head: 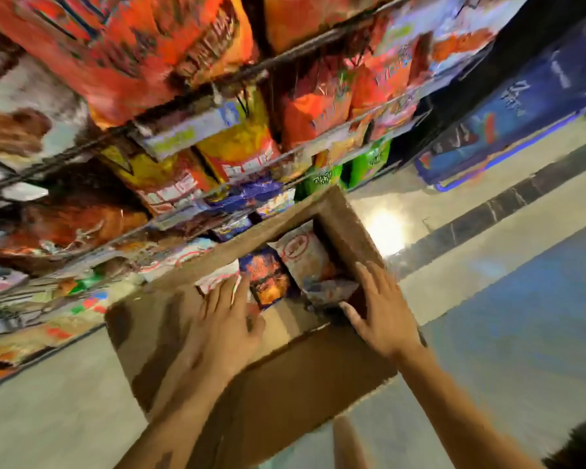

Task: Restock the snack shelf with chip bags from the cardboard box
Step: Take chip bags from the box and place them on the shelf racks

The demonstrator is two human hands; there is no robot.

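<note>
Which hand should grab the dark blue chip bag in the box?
Probably the left hand: its fingertips lie right beside the dark blue bag in the cardboard box. The right hand is farther away, by the crumpled bag.

The pale, glossy floor (487, 350) carries an open cardboard box (285, 394) that stands just in front of the snack shelf (217, 204). A dark stripe (508, 201) runs across the floor to the right of the box. The shelf's wire tiers hold packed rows of chip bags (237, 147) in orange, yellow and green; motion blur leaves their labels unreadable.
</note>
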